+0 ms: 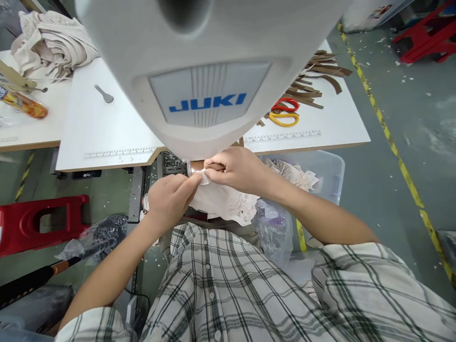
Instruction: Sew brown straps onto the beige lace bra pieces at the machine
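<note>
My left hand and my right hand meet just below the head of a white sewing machine. With closed fingertips both pinch the gathered upper edge of a white cloth piece, whose lower part has a cut-out pattern and hangs over my lap. A brown strip shows between the hands, and part of it seems to lie under the right fingers. The machine head hides the needle and whatever lies right behind the fingertips.
Scissors with red and yellow handles lie on the white table near brown strips. A small grey tool lies at left, below piled cloth. A clear bin stands at right, a red stool at left.
</note>
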A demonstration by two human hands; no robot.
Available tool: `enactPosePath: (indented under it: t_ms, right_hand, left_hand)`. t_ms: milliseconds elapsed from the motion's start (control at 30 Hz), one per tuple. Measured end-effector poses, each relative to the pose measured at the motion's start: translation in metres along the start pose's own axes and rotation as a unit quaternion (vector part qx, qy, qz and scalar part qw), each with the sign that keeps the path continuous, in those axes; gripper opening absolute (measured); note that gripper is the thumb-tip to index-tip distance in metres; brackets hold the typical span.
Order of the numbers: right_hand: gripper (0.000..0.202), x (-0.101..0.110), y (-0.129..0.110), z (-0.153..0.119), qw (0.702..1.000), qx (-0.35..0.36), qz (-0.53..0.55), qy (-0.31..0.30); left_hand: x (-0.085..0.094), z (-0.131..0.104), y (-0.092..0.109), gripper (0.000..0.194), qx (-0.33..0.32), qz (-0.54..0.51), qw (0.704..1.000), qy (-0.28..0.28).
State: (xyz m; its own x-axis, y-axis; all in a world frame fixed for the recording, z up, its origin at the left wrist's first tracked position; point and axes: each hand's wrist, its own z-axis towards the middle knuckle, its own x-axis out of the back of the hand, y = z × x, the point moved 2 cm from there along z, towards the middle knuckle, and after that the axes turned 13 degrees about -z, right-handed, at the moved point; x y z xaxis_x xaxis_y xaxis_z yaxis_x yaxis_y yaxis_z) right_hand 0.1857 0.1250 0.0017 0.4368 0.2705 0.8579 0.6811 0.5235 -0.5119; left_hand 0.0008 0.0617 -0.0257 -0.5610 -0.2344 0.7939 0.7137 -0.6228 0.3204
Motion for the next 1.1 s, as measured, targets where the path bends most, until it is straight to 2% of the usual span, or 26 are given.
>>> enactPosePath:
  t_ms: [67, 133, 200, 267, 300, 367, 467, 500, 567, 667, 767, 833, 900, 1100]
  right_hand:
    - [0.025, 0.002, -0.003, 0.004, 1.000, -0.004, -0.022, -0.008]
    - [0.026, 0.004, -0.006, 0.004, 0.999, -0.009, -0.036, -0.007]
    - [0.025, 0.004, -0.008, 0.002, 0.999, -0.011, -0.046, -0.015]
    - [0.021, 0.001, -0.007, -0.002, 0.998, -0.012, -0.060, -0.008]
    - [0.018, -0.002, -0.006, -0.005, 0.997, -0.008, -0.071, 0.015]
    - [0.015, -0.010, -0.002, -0.013, 0.989, 0.011, -0.105, 0.101]
    - [0.019, -0.026, 0.003, -0.026, 0.954, 0.041, -0.159, 0.252]
    - [0.018, -0.030, 0.004, -0.030, 0.944, 0.042, -0.168, 0.282]
    - [0.017, -0.037, 0.005, -0.033, 0.936, 0.039, -0.163, 0.310]
    - [0.019, -0.045, 0.005, -0.035, 0.957, 0.010, -0.099, 0.274]
    - [0.029, -0.055, 0.008, -0.040, 0.976, -0.065, 0.040, 0.205]
    - [0.044, -0.061, 0.012, -0.043, 0.970, -0.098, 0.119, 0.187]
    - [0.050, -0.063, 0.014, -0.045, 0.967, -0.097, 0.137, 0.190]
    - [0.033, -0.041, 0.020, -0.028, 0.975, -0.060, 0.075, 0.199]
  left_hand:
    - [-0.001, -0.002, -0.012, 0.027, -0.096, 0.037, 0.995, -0.010]
    - [-0.001, -0.001, -0.020, 0.032, -0.150, 0.054, 0.987, -0.022]
    - [-0.001, 0.001, -0.022, 0.033, -0.178, 0.067, 0.981, -0.029]
    - [0.000, 0.004, -0.017, 0.032, -0.170, 0.085, 0.981, -0.037]
    - [0.001, 0.005, -0.013, 0.032, -0.152, 0.094, 0.983, -0.045]
    - [0.002, 0.007, -0.003, 0.031, -0.098, 0.107, 0.987, -0.069]
    - [0.005, 0.008, 0.006, 0.031, -0.025, 0.100, 0.990, -0.096]
    - [0.006, 0.008, 0.005, 0.032, -0.019, 0.091, 0.990, -0.103]
    - [0.008, 0.009, -0.003, 0.034, -0.049, 0.065, 0.989, -0.122]
    - [0.008, 0.010, -0.023, 0.040, -0.126, 0.035, 0.977, -0.170]
    - [0.008, 0.014, -0.033, 0.039, -0.113, 0.044, 0.972, -0.202]
    - [0.008, 0.015, -0.028, 0.037, -0.084, 0.054, 0.973, -0.207]
    - [0.008, 0.015, -0.016, 0.036, -0.070, 0.072, 0.974, -0.201]
    - [0.005, 0.017, 0.017, 0.039, -0.048, 0.147, 0.973, -0.173]
